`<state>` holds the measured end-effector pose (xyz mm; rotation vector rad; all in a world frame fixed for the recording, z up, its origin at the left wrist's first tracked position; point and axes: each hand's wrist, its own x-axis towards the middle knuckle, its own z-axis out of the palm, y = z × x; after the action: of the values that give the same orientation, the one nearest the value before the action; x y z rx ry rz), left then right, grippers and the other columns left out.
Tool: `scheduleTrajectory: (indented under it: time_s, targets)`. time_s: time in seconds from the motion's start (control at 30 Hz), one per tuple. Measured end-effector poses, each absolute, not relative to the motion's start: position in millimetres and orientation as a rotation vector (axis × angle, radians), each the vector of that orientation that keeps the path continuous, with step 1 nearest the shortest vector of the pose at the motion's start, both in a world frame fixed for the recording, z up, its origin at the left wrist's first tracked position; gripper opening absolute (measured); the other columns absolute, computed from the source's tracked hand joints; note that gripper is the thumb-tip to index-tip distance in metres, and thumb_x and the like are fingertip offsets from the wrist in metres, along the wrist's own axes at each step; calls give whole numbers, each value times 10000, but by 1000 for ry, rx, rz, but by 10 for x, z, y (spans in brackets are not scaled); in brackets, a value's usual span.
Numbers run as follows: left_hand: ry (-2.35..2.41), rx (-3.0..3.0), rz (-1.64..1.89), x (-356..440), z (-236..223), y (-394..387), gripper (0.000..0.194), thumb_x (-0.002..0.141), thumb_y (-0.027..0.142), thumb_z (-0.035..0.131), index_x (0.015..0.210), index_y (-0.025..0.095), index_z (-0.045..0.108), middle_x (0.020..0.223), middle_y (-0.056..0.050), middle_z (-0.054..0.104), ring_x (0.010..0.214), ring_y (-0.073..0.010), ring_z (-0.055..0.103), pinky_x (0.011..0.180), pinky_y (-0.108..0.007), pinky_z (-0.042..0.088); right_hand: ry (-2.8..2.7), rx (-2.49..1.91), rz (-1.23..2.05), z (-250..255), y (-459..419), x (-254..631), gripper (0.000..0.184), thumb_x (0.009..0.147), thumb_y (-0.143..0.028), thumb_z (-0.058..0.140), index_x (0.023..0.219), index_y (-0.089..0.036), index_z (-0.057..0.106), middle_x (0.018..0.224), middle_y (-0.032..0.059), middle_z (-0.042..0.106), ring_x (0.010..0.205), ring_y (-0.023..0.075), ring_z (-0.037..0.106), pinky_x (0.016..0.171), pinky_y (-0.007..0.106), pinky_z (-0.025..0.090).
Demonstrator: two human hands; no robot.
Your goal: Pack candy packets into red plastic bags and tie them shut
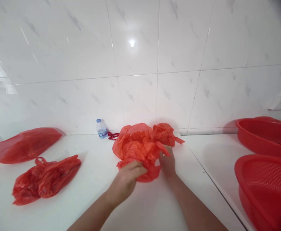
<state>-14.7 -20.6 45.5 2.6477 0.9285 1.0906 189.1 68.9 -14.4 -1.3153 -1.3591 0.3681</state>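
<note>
1. two bare hands of yours are at work on a crumpled red plastic bag, which sits near the middle of the white desk, toward the tiled wall.
2. your left hand is grasping the near edge of that bag, fingers folded over the plastic.
3. your right hand is at the bag's right side, its fingers partly hidden by a loose flap; you cannot tell from here whether it grips or only touches.
4. just beyond your right hand, a smaller red bundle rests against the bag's far right side, a short end sticking out to the right.
5. behind and to the left of the bag, you have a small bottle with a blue cap standing upright, and a dark red strip lying beside it.
6. on your left lie a knotted red bag and, farther back, a long red bag by the wall.
7. on your right, across a seam, stand a red basin and, nearer you, a perforated red basket.
</note>
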Motion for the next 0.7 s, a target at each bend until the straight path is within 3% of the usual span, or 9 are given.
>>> scheduleTrajectory:
  time_s: [0.07, 0.13, 0.23, 0.37, 0.47, 0.57, 0.63, 0.7]
  targets:
    - [946, 2789, 817, -28, 252, -255, 483, 805, 2, 344, 1126, 261, 595, 1108, -77, 626, 1142, -214, 530, 912, -369, 480, -1248, -1359, 532, -137, 690, 2033, 301, 832, -486, 442, 855, -215, 571, 810, 34, 600, 731, 192, 549, 661, 304, 439]
    - [1023, 2834, 646, 44, 111, -270, 497, 760, 42, 455, 1181, 280, 568, 1246, -79, 559, 1280, -278, 402, 1037, -495, 365, -1186, -1384, 603, -154, 690, 2169, 393, 844, -552, 379, 767, -208, 550, 643, 2, 539, 602, 167, 503, 595, 287, 415]
    - [1157, 2784, 567, 57, -18, -268, 610, 679, 116, 584, 1255, 308, 518, 1406, -92, 407, 1353, -354, 260, 1075, -611, 223, -1177, -1370, 679, -185, 651, 2312, 525, 855, -624, 261, 800, -193, 556, 585, -16, 484, 508, 143, 464, 507, 267, 394]
    - [1198, 2710, 562, 0, -112, -243, 609, 697, 163, 601, 1276, 325, 507, 1447, -88, 348, 1365, -352, 235, 1080, -587, 235, -1280, -1206, 937, -174, 503, 2336, 571, 848, -637, 265, 1071, -192, 545, 783, 26, 575, 582, 149, 544, 494, 257, 423]
    - [1164, 2671, 558, -21, -147, -214, 576, 718, 202, 605, 1273, 325, 514, 1450, -81, 350, 1370, -337, 236, 1094, -561, 233, -1457, -1148, 947, -157, 374, 2252, 576, 788, -551, 479, 1265, -231, 437, 1045, 60, 594, 808, 182, 602, 660, 294, 491]
    - [1146, 2658, 569, -24, -157, -198, 545, 732, 206, 600, 1257, 331, 526, 1450, -65, 362, 1374, -331, 231, 1097, -572, 214, -1626, -1189, 788, -168, 312, 2176, 424, 718, -407, 609, 1099, -223, 574, 1049, 50, 613, 918, 199, 579, 789, 308, 468]
    - [1147, 2653, 571, -25, -148, -203, 523, 735, 185, 593, 1235, 328, 544, 1451, -63, 368, 1370, -330, 243, 1093, -580, 208, -1554, -1265, 749, -187, 325, 2194, 242, 751, -385, 567, 903, -205, 624, 866, 26, 640, 771, 181, 580, 707, 293, 464]
    - [1153, 2647, 564, -29, -126, -218, 512, 727, 167, 597, 1216, 315, 559, 1451, -72, 373, 1359, -336, 267, 1088, -583, 207, -1356, -1349, 701, -209, 370, 2289, 218, 764, -397, 544, 795, -194, 617, 696, 1, 614, 630, 162, 546, 597, 270, 438]
